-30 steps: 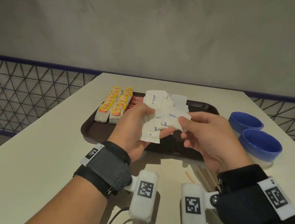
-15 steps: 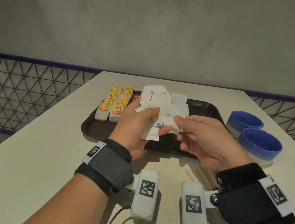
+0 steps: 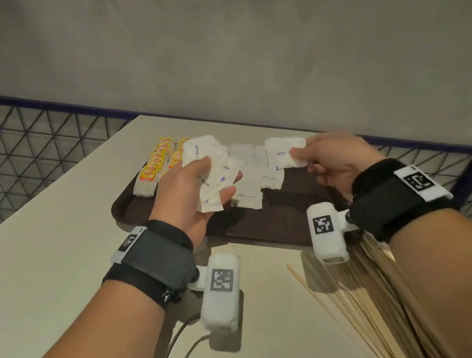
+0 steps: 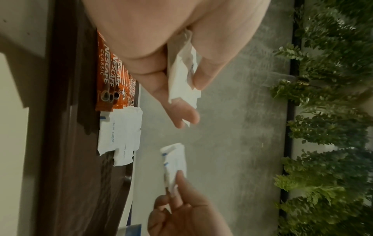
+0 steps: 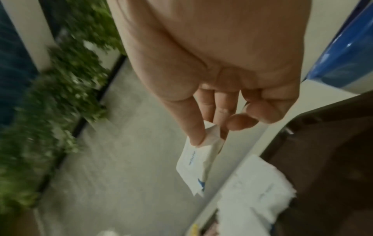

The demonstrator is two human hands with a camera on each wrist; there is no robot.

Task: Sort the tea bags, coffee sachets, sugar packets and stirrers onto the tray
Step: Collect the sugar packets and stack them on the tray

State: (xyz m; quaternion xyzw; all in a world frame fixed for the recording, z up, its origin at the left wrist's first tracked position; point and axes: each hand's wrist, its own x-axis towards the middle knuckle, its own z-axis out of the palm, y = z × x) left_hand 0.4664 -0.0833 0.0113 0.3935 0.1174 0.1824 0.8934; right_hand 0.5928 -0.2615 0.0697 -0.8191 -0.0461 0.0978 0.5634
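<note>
Both hands (image 3: 261,171) have parted, each holding sugar packets (image 3: 285,152).

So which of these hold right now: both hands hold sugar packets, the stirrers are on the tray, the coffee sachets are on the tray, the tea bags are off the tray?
1. Both hands hold sugar packets. True: the left hand grips a bunch of sugar packets; the right hand pinches a single sugar packet.
2. The stirrers lie on the tray. False: they lie on the table.
3. The coffee sachets are on the tray. True.
4. The tea bags are off the tray. False: they are on it.
</note>
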